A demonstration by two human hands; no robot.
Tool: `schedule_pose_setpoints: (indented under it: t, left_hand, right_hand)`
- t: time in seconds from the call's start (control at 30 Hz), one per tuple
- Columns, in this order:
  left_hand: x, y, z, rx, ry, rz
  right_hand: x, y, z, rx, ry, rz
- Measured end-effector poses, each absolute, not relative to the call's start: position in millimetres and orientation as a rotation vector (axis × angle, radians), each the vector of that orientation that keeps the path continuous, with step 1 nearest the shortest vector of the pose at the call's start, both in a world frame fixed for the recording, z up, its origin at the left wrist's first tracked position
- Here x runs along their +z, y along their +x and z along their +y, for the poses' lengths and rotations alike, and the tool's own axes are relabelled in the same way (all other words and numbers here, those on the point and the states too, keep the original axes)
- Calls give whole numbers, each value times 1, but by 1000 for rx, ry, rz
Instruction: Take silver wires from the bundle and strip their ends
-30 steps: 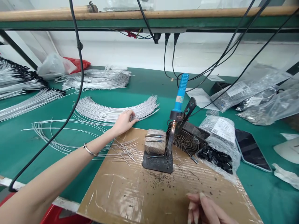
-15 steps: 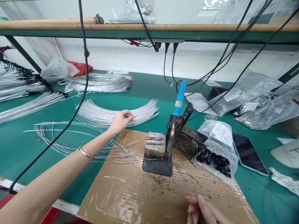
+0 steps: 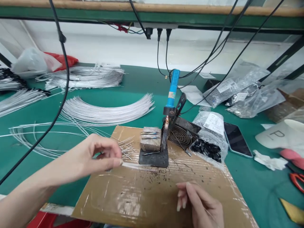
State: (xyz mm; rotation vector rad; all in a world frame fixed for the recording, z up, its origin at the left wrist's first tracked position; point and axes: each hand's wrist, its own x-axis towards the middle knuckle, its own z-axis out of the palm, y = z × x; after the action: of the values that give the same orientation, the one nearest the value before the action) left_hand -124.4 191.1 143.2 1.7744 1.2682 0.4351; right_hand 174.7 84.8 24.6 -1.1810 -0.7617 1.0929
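Note:
Above the cardboard sheet point(image 3: 106, 196), my left hand point(image 3: 97, 156) pinches a white wire point(image 3: 136, 165) between thumb and index finger; motion blurs its free end, which points right. Lower right, my right hand point(image 3: 199, 204) has its fingers curled with thumb and index close together; what is between them, if anything, I cannot make out. A soldering iron with a blue handle point(image 3: 173, 87) stands tip down in its holder point(image 3: 154, 161), beside a grey block point(image 3: 150, 144) carrying metal tips. A curved bundle of white wires point(image 3: 109, 115) lies behind my left hand, and loose wires point(image 3: 35, 148) lie to its left.
A black fan point(image 3: 180, 136) sits behind the iron. Right of it are a bag of black pieces point(image 3: 206, 148), a phone point(image 3: 237, 139), a white cup point(image 3: 280, 134) and red-handled scissors point(image 3: 296, 180). A black cable point(image 3: 66, 76) hangs at left; a shelf point(image 3: 95, 12) spans the top.
My left hand has come from the curved bundle toward me, down over the cardboard, with a white wire in its fingers. My right hand has risen slightly into view. The view has shifted.

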Motion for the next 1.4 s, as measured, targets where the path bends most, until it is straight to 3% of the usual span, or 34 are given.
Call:
schedule_pose_setpoints:
  t: [0.23,0.63,0.97,1.4]
  left_hand:
    - [111,-109,158,316,1625,1211]
    - [111,-94,152,506,1420,1317]
    - [110,-85,144,444,1400,1314]
    - [94,-65,117,353,1887,1353]
  right_hand:
    - [47,149,87,1261,-1112,-958]
    - [45,143,86,1276,-1158,-950]
    - [43,141,87,1362,-1115,-926]
    - [44,144,86,1072,-1148,-1257]
